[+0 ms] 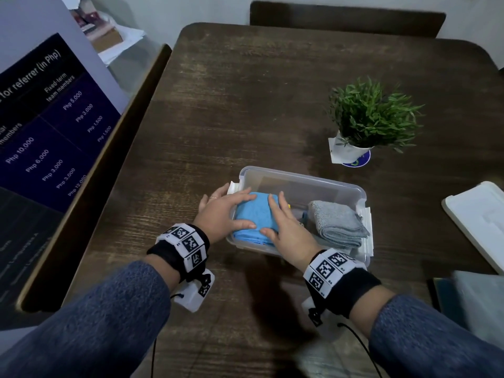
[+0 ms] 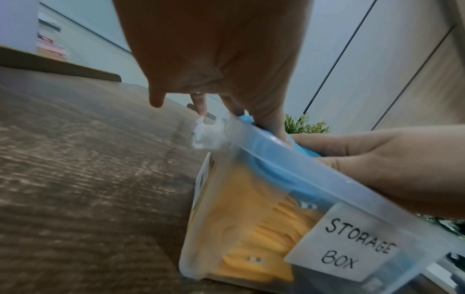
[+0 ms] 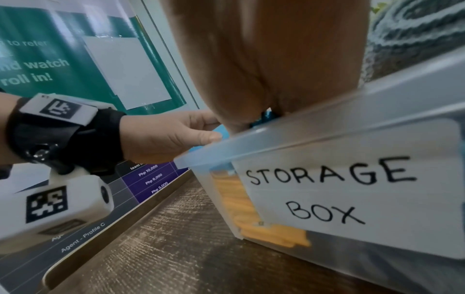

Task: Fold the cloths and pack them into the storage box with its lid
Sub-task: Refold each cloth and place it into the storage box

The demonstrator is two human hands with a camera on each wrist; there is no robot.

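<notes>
The storage box (image 1: 351, 188), clear plastic and lidless, sits on the dark wooden surface (image 1: 245, 105) and serves as the landmark here. At its left end the left hand (image 1: 222, 211) lies with fingers spread flat on a folded blue cloth (image 1: 255, 214), thumb along the near edge; the right hand (image 1: 283, 227) presses the same cloth from its right side, fingers straight. Neither grip closes round anything: both are wide and flat, pushing down. Beneath the blue cloth the wrist views show a yellow cloth (image 2: 256, 234) against the box's front wall, beside a paper label (image 3: 352, 191) reading "STORAGE BOX". In the right end of the box lies a folded grey cloth (image 1: 338, 223).

The step in hand looks like seating the blue cloth into the box. Next, probably, both hands lift clear and one reaches for the white lid (image 1: 477, 222), well to the right of the box, to line it up over the rim and the side latches.

Left of the box, off the surface, leans a printed board (image 1: 49, 126) with peso figures. Behind the box to the right stands a small potted plant (image 1: 371, 118); a chair back (image 1: 346, 19) shows at the far edge.
</notes>
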